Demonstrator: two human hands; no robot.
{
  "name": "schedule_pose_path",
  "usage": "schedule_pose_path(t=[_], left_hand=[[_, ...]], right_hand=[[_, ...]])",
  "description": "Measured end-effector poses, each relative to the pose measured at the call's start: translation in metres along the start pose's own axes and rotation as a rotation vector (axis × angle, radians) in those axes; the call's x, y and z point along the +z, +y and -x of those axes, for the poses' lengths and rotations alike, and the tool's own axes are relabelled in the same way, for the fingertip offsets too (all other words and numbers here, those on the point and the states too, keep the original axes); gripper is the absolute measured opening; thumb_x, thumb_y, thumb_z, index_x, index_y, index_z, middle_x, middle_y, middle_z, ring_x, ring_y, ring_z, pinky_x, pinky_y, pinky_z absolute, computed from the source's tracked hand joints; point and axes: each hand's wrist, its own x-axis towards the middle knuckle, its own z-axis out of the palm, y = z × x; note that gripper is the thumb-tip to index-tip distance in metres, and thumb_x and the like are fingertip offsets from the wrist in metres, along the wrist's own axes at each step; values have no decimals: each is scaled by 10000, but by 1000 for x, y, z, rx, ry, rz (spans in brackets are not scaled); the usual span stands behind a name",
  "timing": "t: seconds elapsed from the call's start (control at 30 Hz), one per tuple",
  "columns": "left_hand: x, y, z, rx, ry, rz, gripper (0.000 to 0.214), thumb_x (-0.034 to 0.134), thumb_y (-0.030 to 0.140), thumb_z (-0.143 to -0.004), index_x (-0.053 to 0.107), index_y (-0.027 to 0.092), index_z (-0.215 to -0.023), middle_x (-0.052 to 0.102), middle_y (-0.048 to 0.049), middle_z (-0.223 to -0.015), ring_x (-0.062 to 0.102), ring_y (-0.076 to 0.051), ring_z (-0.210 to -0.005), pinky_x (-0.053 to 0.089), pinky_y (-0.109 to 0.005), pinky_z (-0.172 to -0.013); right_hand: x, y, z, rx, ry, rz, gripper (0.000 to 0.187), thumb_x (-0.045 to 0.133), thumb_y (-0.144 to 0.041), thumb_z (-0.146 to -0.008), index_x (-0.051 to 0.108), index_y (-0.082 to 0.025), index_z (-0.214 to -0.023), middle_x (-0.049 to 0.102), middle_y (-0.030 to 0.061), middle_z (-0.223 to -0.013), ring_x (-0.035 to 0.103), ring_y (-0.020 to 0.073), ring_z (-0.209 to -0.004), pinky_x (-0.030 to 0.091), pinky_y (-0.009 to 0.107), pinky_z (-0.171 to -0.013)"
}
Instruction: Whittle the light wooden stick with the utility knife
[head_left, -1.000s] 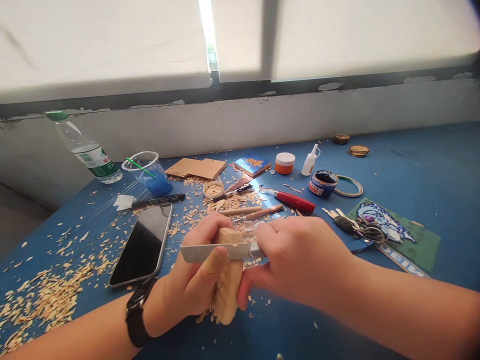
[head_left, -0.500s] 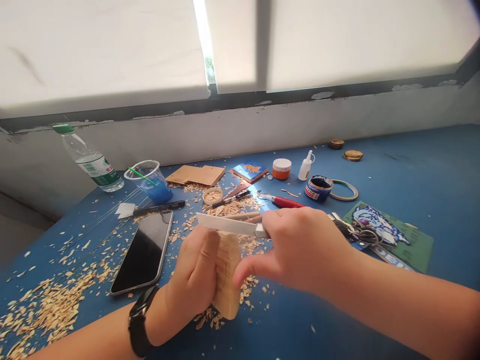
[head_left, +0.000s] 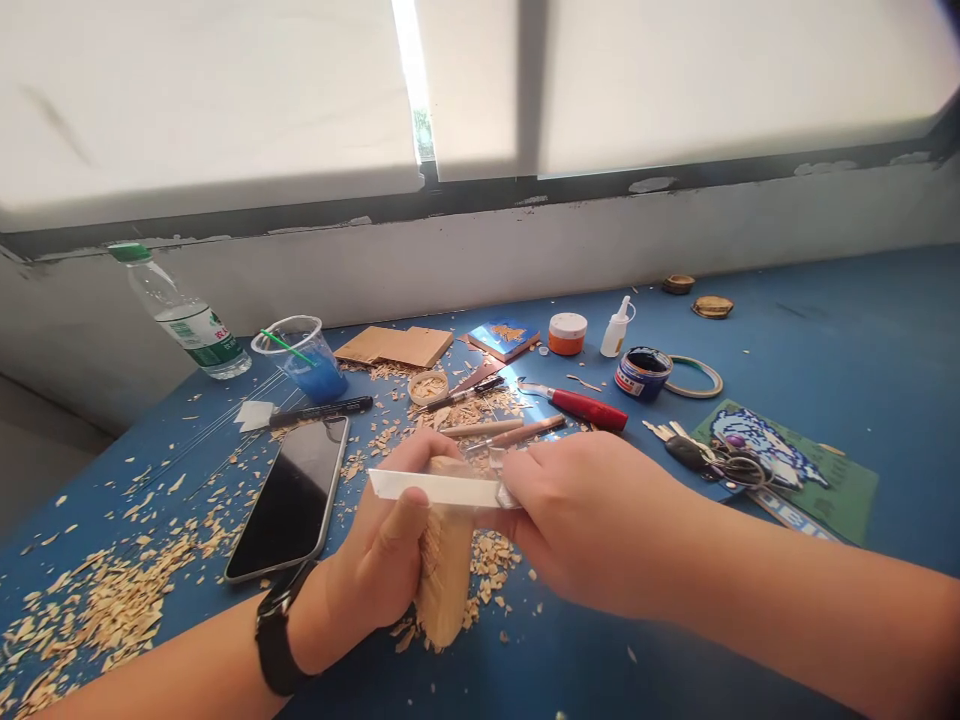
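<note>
My left hand is closed around a pale carved piece of wood, which stands tilted with its rounded lower end toward me. In my right hand is a knife with a wide, pale blade; its handle is mostly hidden by my fingers. The blade lies crosswise over the upper part of the wood, and my left thumb touches or nearly touches its near edge. Wood shavings lie on the table below the piece.
A phone lies left of my hands, near a cup of blue liquid and a bottle. Beyond are a red-handled carving tool, an open paint jar and a glue bottle. Keys lie at the right.
The knife has come down toward me over the wood. My right thumb has left the wood's near face, and my left thumb now lies at the blade's edge.
</note>
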Motion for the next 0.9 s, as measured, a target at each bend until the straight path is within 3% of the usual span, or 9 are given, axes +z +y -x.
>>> schedule_pose_path(t=[0.2,0.4,0.53,0.7,0.9], left_hand=[[0,-1,3,-6,5,81,671,419,846,-872,592,228,-1068,523,-51,-848,502,-244,-758,468,-377,-686],[-1,1,4,-32,-5,84,668,442,842,-869,598,230,-1086,518,-56,-882,514,-243,-764,504,-378,-684],[-1,3,5,21,28,18,637,447,805,-883,607,221,-1081,548,-83,-944,531,-253,-784,528,-394,-695],[0,4,7,46,7,21,632,451,799,-885,597,227,-1109,544,-80,-993,551,-254,-792,533,-400,-695],[-1,8,4,60,-22,-21,640,432,818,-885,588,226,-1074,532,-47,-913,507,-236,-773,454,-374,-697]], right_hand=[[-3,0,0,31,24,41,312,583,-370,-974,588,-204,-711,630,32,-620,490,178,-512,137,331,-516],[3,2,1,9,96,83,309,570,-360,-997,594,-200,-733,620,31,-633,481,177,-505,128,328,-522],[1,-1,2,-35,112,100,237,619,-278,-940,584,-201,-719,598,24,-610,448,167,-491,108,330,-499],[-3,-6,4,-19,34,73,220,585,-276,-943,593,-212,-732,598,8,-598,402,162,-446,76,344,-495],[-8,-7,3,-41,-58,110,196,593,-261,-932,586,-209,-744,578,5,-579,383,155,-421,63,352,-487]])
